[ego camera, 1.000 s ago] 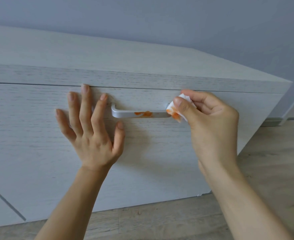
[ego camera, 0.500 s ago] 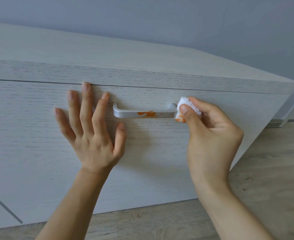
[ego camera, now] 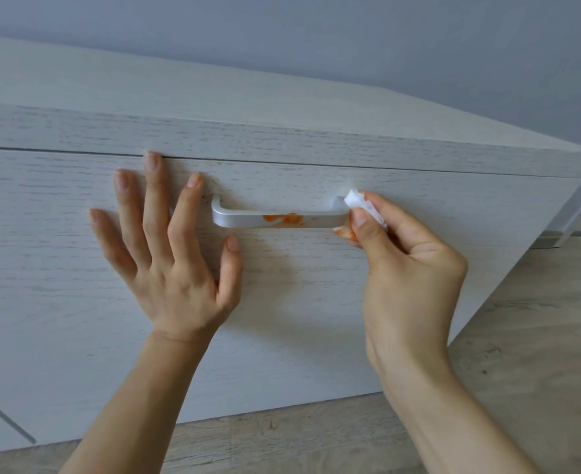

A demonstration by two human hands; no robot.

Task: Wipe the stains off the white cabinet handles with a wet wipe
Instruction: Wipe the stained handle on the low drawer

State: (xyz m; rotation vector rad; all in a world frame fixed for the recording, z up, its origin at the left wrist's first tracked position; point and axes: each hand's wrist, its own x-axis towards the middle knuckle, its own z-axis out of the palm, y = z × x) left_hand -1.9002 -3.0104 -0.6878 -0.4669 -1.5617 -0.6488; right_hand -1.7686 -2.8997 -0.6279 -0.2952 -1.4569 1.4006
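The job was plainly under way but not finished. The right hand [ego camera: 408, 268] had its thumb and curled fingers pinched round a wadded wet wipe [ego camera: 362, 205], which sat against the right end of the handle [ego camera: 275, 218], and the underside of the wad, just beneath the thumb tip, was smeared orange (a fair sign, I would judge, that some of the mess had been lifted onto it). The handle itself ran across the drawer front [ego camera: 77, 285] between the two hands, with its left end just beside the left hand's index finger and its right end touching the wipe. An orange stain [ego camera: 284, 218] showed on the face of the bar, a little way to the left of the right thumb, and a few faint specks lay between that patch and the wipe. The left hand [ego camera: 169, 254] lay flat against the drawer front with its fingers straight and spread, gripping nothing, apparently bracing the panel. What was left, as I read it, was to draw the wipe leftward over the middle of the bar until the patch was gone. Whether other handles needed cleaning could not be told, since only this one was in view.
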